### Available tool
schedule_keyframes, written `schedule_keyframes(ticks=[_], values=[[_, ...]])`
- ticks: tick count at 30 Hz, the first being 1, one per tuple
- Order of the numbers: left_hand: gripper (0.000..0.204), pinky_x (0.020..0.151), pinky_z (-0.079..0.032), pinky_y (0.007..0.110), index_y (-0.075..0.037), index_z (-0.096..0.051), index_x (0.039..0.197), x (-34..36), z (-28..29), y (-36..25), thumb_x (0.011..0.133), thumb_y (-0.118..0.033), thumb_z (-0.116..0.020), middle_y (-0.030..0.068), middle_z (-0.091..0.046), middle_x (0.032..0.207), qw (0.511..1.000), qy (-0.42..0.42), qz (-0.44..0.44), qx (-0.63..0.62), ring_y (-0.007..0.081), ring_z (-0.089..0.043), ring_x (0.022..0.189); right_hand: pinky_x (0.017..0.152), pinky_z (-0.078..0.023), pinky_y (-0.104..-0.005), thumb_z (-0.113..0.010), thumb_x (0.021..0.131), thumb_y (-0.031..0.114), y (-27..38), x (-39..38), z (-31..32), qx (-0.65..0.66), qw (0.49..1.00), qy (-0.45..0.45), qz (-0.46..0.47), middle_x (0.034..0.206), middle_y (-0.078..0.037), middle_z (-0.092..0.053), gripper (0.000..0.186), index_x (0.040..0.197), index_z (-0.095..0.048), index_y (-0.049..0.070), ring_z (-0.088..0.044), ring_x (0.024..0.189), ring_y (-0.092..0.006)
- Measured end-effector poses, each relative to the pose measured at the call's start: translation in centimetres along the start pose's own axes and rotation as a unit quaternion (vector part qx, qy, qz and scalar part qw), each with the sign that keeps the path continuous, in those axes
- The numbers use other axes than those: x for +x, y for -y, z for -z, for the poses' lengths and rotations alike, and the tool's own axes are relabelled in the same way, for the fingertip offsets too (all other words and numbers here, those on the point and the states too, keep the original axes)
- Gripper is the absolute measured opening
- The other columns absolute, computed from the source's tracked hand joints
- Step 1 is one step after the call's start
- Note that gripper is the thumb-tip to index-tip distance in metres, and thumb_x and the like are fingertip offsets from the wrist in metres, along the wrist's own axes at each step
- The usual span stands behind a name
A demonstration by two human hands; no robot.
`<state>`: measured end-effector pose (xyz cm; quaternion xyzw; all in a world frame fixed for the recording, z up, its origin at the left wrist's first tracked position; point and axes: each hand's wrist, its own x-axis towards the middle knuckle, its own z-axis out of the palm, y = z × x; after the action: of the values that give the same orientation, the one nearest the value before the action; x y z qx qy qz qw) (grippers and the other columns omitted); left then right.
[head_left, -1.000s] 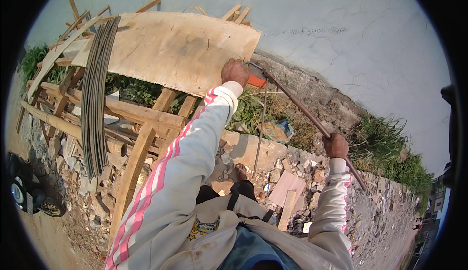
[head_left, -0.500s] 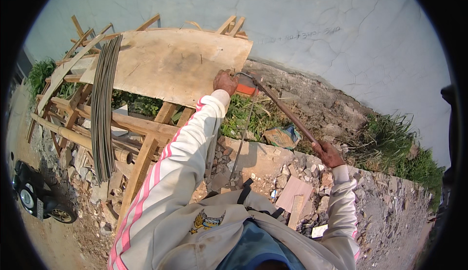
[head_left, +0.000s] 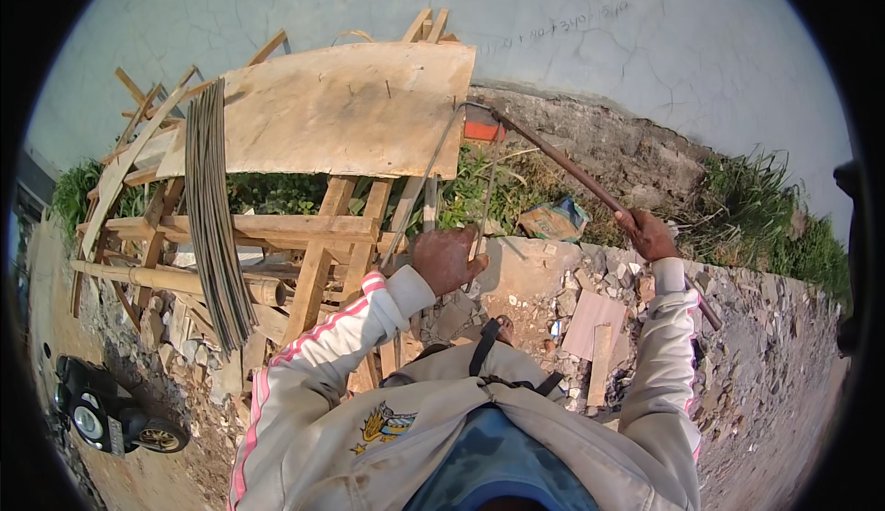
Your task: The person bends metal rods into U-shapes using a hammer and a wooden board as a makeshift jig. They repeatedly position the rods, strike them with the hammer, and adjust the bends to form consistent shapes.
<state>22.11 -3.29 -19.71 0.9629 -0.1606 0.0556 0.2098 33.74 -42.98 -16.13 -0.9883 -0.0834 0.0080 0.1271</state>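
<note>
My right hand [head_left: 648, 234] is wrapped round a long rusty metal bar [head_left: 562, 160], which slants from the plywood's right corner down past my right forearm. At the bar's far end a thin steel rod [head_left: 427, 179] curves over, with two legs coming back toward me. My left hand [head_left: 447, 258] is closed at the near part of the rod's legs, its thumb and a finger beside the right leg; its exact grip is partly hidden. The plywood board [head_left: 313, 110], with nails or pegs standing up from it, lies beyond my left hand on a wooden frame.
A bundle of thin steel rods [head_left: 207, 216] drapes over the timber frame [head_left: 313, 285] at the left. An orange-red object [head_left: 484, 131] sits beside the board. Rubble [head_left: 585, 276], a crumpled sack [head_left: 553, 220] and a grey wall [head_left: 645, 50] lie around; a motorcycle [head_left: 111, 419] stands lower left.
My left hand has moved from the board's right corner back toward me, down by the rod's legs. My right hand has shifted slightly up the picture, still on the bar.
</note>
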Motion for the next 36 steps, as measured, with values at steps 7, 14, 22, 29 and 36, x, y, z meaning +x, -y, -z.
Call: schedule_keyframes(ticks=[7,14,22,29,36], values=[[0.048,0.084,-0.051,0.05,-0.002,-0.071,0.097,-1.1,-0.5,2.8,0.088,-0.047,-0.059,0.0167,-0.07,0.098,0.991,-0.047,-0.039,0.122,0.0358,-0.066,0.091,0.077,-0.049,-0.0543,-0.046,0.095,0.073,2.0,-1.7,-0.8,-0.02,0.999,-0.007,-0.041,0.087,-0.027,-0.068,0.074,0.106,-0.07,0.004,-0.066,0.087,-0.0467],[0.042,0.07,-0.048,0.049,-0.002,-0.067,0.083,0.7,-0.9,6.2,0.089,-0.043,-0.065,0.0225,-0.061,0.073,0.976,0.112,-0.002,-0.186,0.036,-0.063,0.072,0.081,-0.05,-0.0542,-0.043,0.095,0.074,3.1,-2.2,-0.9,-0.023,0.999,-0.003,-0.043,0.093,-0.028,-0.069,0.077,0.111,-0.069,0.003,-0.067,0.093,-0.0457],[0.038,0.075,-0.047,0.051,0.002,-0.061,0.08,0.2,0.8,6.5,0.081,-0.036,-0.066,0.0246,-0.063,0.077,0.979,0.118,0.037,-0.162,0.0393,-0.063,0.076,0.084,-0.051,-0.0548,-0.043,0.095,0.074,4.5,-3.0,-2.0,-0.047,0.996,-0.015,-0.078,0.095,-0.026,-0.07,0.074,0.107,-0.071,0.006,-0.068,0.095,-0.0448],[0.066,0.085,-0.051,0.051,0.001,-0.051,0.139,-0.5,-0.4,6.1,0.083,-0.03,-0.063,0.0284,-0.068,0.088,0.988,-0.03,0.015,-0.151,0.0446,-0.066,0.089,0.086,-0.051,-0.0537,-0.042,0.096,0.074,5.5,-3.5,-2.0,-0.048,0.994,0.004,-0.094,0.101,-0.025,-0.071,0.075,0.112,-0.07,0.006,-0.068,0.098,-0.0439],[0.059,0.086,-0.053,0.055,0.002,-0.052,0.137,-1.4,1.0,5.7,0.084,-0.022,-0.064,0.0294,-0.07,0.091,0.998,-0.03,0.015,-0.059,0.0462,-0.068,0.087,0.088,-0.051,-0.0546,-0.042,0.096,0.072,7.9,-4.9,-2.3,-0.063,0.991,-0.017,-0.115,0.103,-0.024,-0.071,0.073,0.114,-0.071,0.008,-0.068,0.101,-0.0437]])
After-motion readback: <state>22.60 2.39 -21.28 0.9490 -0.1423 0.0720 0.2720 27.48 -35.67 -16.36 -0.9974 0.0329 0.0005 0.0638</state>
